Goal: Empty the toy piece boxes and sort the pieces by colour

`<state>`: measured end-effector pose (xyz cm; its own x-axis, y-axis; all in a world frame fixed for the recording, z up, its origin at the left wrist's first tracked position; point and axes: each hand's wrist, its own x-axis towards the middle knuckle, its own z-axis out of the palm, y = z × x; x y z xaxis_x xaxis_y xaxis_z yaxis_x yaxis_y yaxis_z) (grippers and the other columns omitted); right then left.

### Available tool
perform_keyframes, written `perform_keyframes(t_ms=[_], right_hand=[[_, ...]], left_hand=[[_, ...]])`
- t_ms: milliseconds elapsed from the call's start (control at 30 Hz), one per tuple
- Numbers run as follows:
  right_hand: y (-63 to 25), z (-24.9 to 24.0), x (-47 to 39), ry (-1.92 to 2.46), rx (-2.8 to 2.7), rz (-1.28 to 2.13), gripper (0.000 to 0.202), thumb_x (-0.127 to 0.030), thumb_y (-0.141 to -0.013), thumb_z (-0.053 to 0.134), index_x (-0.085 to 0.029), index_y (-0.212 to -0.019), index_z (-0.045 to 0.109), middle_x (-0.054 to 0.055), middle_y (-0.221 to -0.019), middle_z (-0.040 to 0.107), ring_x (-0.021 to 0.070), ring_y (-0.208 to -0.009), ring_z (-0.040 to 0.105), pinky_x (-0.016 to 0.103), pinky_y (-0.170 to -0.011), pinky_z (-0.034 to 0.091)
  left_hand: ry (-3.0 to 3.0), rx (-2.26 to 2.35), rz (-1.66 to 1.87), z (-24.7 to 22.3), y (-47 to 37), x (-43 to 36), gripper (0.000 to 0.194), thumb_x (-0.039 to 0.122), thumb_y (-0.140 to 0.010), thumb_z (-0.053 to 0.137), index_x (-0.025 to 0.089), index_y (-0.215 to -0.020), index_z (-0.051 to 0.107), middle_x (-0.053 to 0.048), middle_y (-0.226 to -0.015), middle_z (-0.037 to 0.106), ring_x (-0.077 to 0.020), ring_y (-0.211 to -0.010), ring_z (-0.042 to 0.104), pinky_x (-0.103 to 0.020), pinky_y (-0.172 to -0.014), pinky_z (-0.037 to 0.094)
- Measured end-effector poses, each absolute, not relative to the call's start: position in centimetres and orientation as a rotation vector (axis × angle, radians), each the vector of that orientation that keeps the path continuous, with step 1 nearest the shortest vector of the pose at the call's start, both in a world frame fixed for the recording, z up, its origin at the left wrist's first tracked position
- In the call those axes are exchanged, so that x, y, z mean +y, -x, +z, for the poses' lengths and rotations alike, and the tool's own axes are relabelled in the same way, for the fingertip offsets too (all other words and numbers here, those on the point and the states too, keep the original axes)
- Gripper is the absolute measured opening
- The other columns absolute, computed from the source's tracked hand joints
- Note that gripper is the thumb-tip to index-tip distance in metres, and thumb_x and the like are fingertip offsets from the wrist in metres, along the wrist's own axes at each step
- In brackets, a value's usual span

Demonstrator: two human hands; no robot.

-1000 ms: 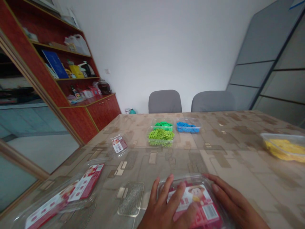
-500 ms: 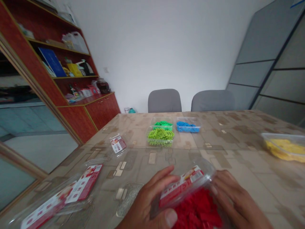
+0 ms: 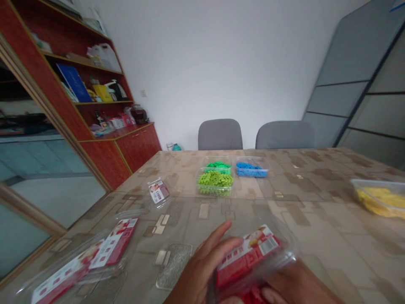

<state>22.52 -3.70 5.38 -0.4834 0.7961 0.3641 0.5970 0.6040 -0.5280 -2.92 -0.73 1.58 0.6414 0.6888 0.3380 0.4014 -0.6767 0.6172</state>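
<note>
Toward five o'clock, over the table (image 3: 316, 236), a clear lid (image 3: 257, 253) tilts above glossy red pieces (image 3: 253, 296); its label (image 3: 242, 259) is red and white, with a barcode, a small picture and a row of blurred pale characters. The left hand (image 3: 202, 268) has its grip closed about the lid's left edge. The right hand (image 3: 300, 280) is partly under the lid, so I cannot tell its grip. Two lids (image 3: 115, 240) at eight o'clock bear similar labels.

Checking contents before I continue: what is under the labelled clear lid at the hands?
Red pieces show beneath the near edge of the labelled clear lid, between the left hand and right hand. Lid and hands cover the rest.
</note>
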Motion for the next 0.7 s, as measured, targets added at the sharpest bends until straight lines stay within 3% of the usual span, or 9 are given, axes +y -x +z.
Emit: perform_keyframes(t_ms=[167,333,533,700], right_hand=[[-23.7,5.4,-3.3,1.116,-2.191,0.401,0.027,-0.045,-0.094,0.051,-0.036,-0.105,0.073,0.001,-0.104,0.075,0.0252,-0.093,0.070,0.034,-0.082,0.058],[-24.3,4.3,-2.5,1.138,-2.234,0.373,0.029,-0.051,-0.088,0.056,-0.032,-0.101,0.074,0.003,-0.092,0.076,0.0274,-0.088,0.070,0.038,-0.085,0.056],[-24.7,4.9,-2.5,1.091,-2.314,0.291,0.021,-0.036,-0.094,0.054,-0.031,-0.105,0.072,0.005,-0.100,0.074,0.0235,-0.087,0.069,0.032,-0.077,0.057],[-24.9,4.3,-2.2,1.148,-2.288,0.321,0.025,-0.048,-0.090,0.058,-0.029,-0.090,0.074,0.004,-0.084,0.074,0.0232,-0.078,0.069,0.032,-0.072,0.057]], left_hand=[[-2.317,0.846,0.795,1.5,2.7,-0.9,0.074,0.069,-0.083,0.057,0.030,-0.144,0.042,-0.012,-0.157,0.027,-0.0331,-0.135,0.042,-0.047,-0.100,0.047],[-2.265,0.879,0.746,1.9,2.3,-1.0,0.061,0.055,-0.087,0.061,0.031,-0.140,0.044,-0.011,-0.157,0.027,-0.0314,-0.132,0.047,-0.047,-0.098,0.048],[-2.192,0.848,0.841,3.0,2.8,-0.9,0.070,0.069,-0.082,0.058,0.029,-0.138,0.048,-0.012,-0.157,0.025,-0.0321,-0.127,0.051,-0.046,-0.096,0.050],[-2.322,0.863,0.737,2.4,2.8,-1.0,0.063,0.064,-0.086,0.056,0.033,-0.140,0.045,-0.009,-0.157,0.027,-0.0313,-0.134,0.044,-0.046,-0.098,0.049]])
